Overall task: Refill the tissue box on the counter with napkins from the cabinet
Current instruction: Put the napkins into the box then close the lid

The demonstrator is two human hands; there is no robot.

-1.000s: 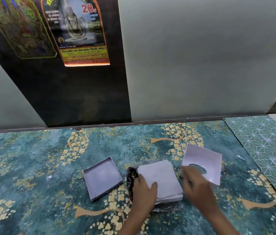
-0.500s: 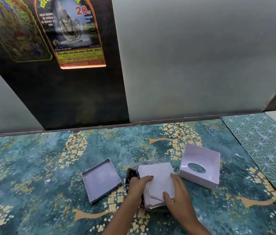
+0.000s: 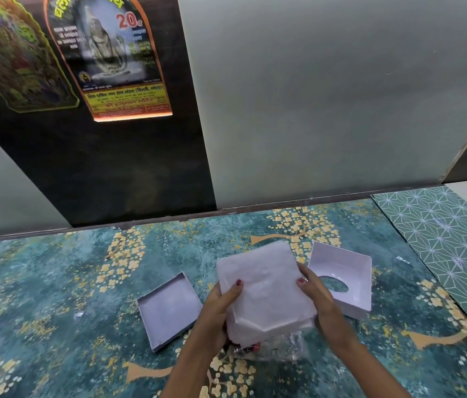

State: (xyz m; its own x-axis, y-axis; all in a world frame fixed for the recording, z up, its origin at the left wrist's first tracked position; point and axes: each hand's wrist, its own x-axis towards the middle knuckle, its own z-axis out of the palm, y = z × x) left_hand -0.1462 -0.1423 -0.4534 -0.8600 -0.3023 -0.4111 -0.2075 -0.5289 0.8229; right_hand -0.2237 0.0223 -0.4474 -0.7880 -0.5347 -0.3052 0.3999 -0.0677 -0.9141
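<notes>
A stack of white napkins point(image 3: 264, 285) is held above the counter between both hands. My left hand point(image 3: 216, 308) grips its left edge with the thumb on top. My right hand point(image 3: 317, 291) holds its right edge. The white tissue box body point(image 3: 355, 271), with an oval hole in its floor, lies open side up just right of the napkins. Its shallow white lid point(image 3: 169, 308) lies to the left. The clear plastic napkin wrapper point(image 3: 275, 347), with a dark printed end, lies crumpled under the stack.
The counter point(image 3: 54, 282) wears a teal covering with gold flowers. A green mat with a geometric pattern point(image 3: 450, 239) covers its right end. Grey panels and a dark panel with two posters point(image 3: 109, 56) rise behind.
Both hands closed on the napkin stack, which lay flat on the wrapper, and lifted it off. The stack now tilts up toward the camera; the wrapper stays on the counter.
</notes>
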